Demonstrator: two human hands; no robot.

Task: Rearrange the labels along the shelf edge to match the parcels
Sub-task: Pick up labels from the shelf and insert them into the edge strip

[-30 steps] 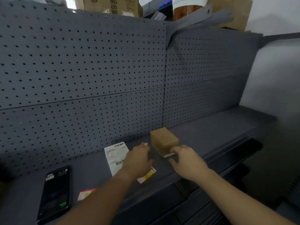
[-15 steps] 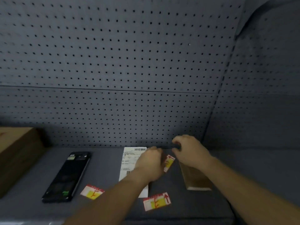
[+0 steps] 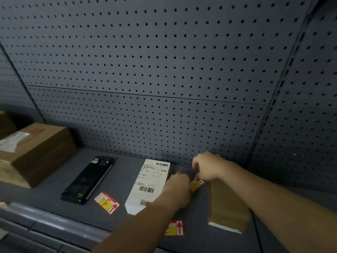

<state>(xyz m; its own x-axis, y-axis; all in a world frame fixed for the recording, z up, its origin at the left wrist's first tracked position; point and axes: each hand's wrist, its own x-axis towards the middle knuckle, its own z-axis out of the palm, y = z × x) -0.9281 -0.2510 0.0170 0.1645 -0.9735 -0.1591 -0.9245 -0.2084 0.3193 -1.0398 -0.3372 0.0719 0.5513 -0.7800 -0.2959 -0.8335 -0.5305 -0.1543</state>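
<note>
Clutter surrounds the white shipping slip [image 3: 150,181] on the grey shelf [image 3: 54,183]: a glossy black phone [image 3: 87,180] to its left, a small brown parcel [image 3: 227,203] to its right. Both hands meet beside the slip; the left hand [image 3: 177,187] and right hand [image 3: 207,167] pinch a red-and-yellow label [image 3: 196,184]. Two matching labels [image 3: 107,202] lie flat by the slip's near end; a large cardboard box [image 3: 34,152] sits far left.

Grey shelf [image 3: 45,181] with parcels [image 3: 226,203], phone [image 3: 87,179], waybill [image 3: 149,181], labels [image 3: 107,202]
</note>
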